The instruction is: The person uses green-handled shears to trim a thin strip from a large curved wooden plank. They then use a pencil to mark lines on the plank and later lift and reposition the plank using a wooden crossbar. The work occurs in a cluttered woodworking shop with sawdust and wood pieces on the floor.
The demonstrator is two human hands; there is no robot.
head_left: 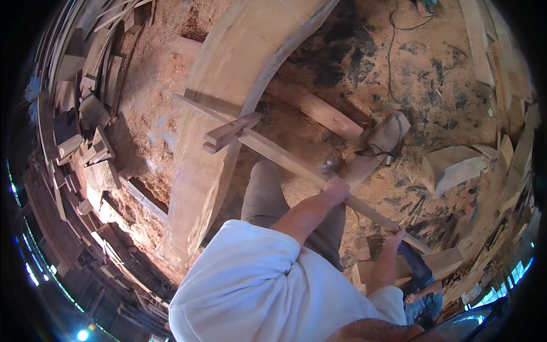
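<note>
A long wooden bar [288,162] with short wooden blocks [231,132] set across it near its far-left end slants over the work area. My left hand [337,190] is wrapped round the bar's middle. Further along, toward its near-right end, my right hand [393,237] grips it too. The cross blocks are over a large curved timber slab [208,137], against its right edge; whether they touch it I cannot tell. The bar's tip lies across the slab's pale face. My legs stand just right of the slab.
Under the slab runs a squared beam [319,111]. Right of it are a short timber block [376,148] with a dark cord and a curved offcut [456,168]. Stacked offcuts [94,111] line the left. Beyond my right arm is a person in blue [423,305], partly hidden.
</note>
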